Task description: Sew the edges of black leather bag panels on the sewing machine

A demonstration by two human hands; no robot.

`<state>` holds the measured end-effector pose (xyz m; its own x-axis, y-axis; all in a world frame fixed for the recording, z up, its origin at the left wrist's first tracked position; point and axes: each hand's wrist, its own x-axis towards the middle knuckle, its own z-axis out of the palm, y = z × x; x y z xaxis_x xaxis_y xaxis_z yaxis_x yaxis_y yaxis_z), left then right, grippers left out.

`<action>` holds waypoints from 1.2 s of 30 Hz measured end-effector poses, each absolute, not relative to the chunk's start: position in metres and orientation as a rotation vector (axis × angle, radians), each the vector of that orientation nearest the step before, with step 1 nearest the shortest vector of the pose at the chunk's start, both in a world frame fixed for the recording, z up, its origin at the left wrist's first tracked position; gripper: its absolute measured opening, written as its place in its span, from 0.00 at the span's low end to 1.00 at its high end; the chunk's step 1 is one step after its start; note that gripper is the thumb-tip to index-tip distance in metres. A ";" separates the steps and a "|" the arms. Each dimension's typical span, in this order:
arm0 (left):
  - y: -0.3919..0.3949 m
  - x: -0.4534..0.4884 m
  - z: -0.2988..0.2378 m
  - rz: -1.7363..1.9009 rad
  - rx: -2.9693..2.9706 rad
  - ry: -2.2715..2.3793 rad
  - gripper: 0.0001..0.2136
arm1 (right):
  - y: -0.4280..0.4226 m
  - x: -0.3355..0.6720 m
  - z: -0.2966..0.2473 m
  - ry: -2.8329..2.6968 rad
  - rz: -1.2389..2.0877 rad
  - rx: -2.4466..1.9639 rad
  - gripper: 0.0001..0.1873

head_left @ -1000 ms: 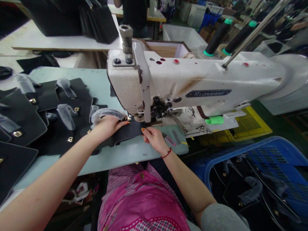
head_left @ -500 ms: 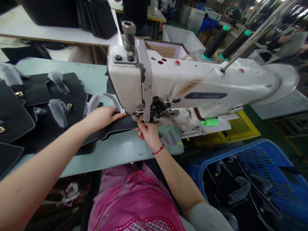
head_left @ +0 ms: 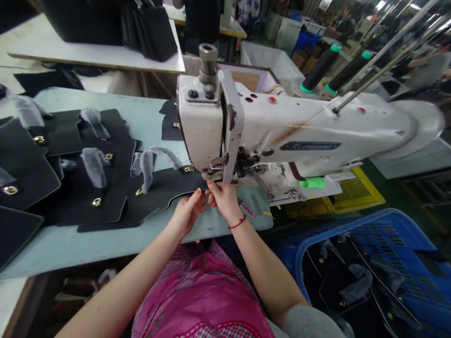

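A black leather panel [head_left: 165, 192] with a gold clasp lies under the needle of a white sewing machine [head_left: 282, 126]. My left hand [head_left: 188, 211] and my right hand [head_left: 222, 199] meet at the panel's near edge just below the presser foot. Both have fingers closed in a pinch on that edge. A red cord circles my right wrist. Plastic wrap [head_left: 148, 162] covers part of the panel's strap.
Several more black panels [head_left: 88, 188] with gold fittings pile on the pale green table [head_left: 105, 239] to the left. A blue crate [head_left: 380, 263] holding black pieces stands at the right. A yellow basket [head_left: 359, 188] sits behind it. Thread cones [head_left: 319, 68] stand beyond the machine.
My left hand left the clasp area and came right to the panel's near edge beside my right hand. The view shifted slightly left.
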<state>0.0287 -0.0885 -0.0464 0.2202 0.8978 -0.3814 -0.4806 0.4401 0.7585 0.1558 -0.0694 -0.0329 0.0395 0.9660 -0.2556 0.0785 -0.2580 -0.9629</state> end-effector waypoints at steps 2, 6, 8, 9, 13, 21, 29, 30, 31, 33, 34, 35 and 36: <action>-0.074 0.031 -0.045 1.035 0.529 0.938 0.20 | -0.070 0.155 -0.032 -1.140 1.311 -1.484 0.27; -0.064 0.028 -0.045 1.060 0.624 1.108 0.16 | -0.071 0.155 -0.031 -1.200 1.251 -1.493 0.26; -0.064 0.026 -0.047 1.033 0.648 1.158 0.17 | -0.072 0.155 -0.031 -1.211 1.232 -1.475 0.26; -0.064 0.026 -0.048 1.017 0.643 1.167 0.18 | -0.074 0.156 -0.032 -1.208 1.228 -1.462 0.25; -0.061 0.025 -0.045 0.964 0.611 1.121 0.20 | -0.080 0.156 -0.036 -1.074 1.278 -1.390 0.24; -0.056 0.023 -0.039 0.846 0.590 1.007 0.21 | -0.087 0.146 -0.034 -0.633 1.411 -1.262 0.19; -0.053 0.017 -0.048 0.840 0.583 0.995 0.17 | -0.085 0.141 -0.034 -0.604 1.376 -1.256 0.15; -0.053 0.016 -0.049 0.836 0.586 0.991 0.17 | -0.085 0.142 -0.035 -0.626 1.363 -1.258 0.14; -0.052 0.016 -0.049 0.829 0.590 0.985 0.16 | -0.085 0.142 -0.036 -0.649 1.350 -1.257 0.14; -0.052 0.015 -0.049 0.816 0.600 0.967 0.16 | -0.085 0.143 -0.038 -0.696 1.335 -1.256 0.13; -0.052 0.015 -0.049 0.812 0.606 0.957 0.16 | -0.086 0.143 -0.038 -0.716 1.331 -1.254 0.13; -0.051 0.015 -0.048 0.811 0.611 0.948 0.16 | -0.087 0.144 -0.038 -0.734 1.328 -1.253 0.13; -0.051 0.015 -0.048 0.811 0.617 0.940 0.17 | -0.089 0.145 -0.039 -0.752 1.321 -1.252 0.13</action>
